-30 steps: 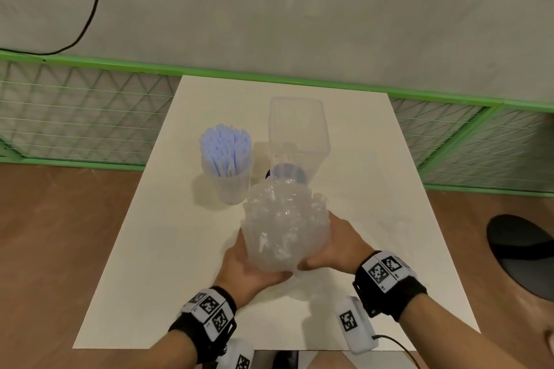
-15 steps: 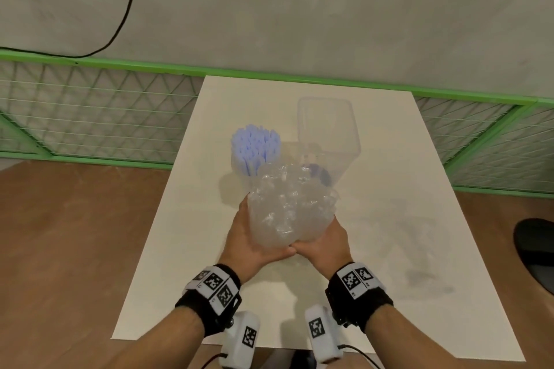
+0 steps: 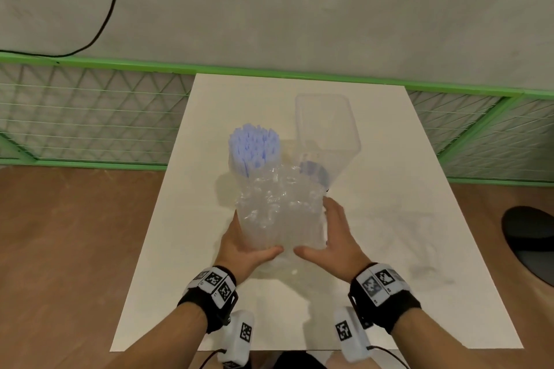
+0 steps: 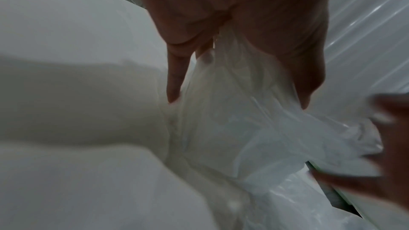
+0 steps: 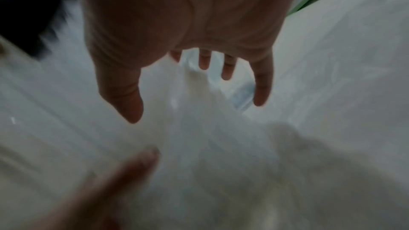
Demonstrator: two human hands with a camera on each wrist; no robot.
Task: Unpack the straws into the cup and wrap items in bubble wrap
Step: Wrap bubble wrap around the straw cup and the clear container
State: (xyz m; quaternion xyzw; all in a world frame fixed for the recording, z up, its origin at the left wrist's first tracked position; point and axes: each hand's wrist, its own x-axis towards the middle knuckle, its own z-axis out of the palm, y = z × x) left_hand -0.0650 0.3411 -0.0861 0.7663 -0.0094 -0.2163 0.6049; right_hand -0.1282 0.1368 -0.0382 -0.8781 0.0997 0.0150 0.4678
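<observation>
Bubble-wrapped item held upright at table centre

The bubble-wrap bundle (image 3: 280, 213) is cradled between the left hand (image 3: 242, 244) at 9 o'clock, fingers and thumb curled round it, and the right hand (image 3: 335, 237) at 3 o'clock, fingers straight and merely pressed against it. The cup of straws (image 3: 253, 150) stands at 11 o'clock, a clear container (image 3: 328, 132) at 1 o'clock. Even pressure should be applied so loose wrap ends are tucked in, not crushed.
</observation>
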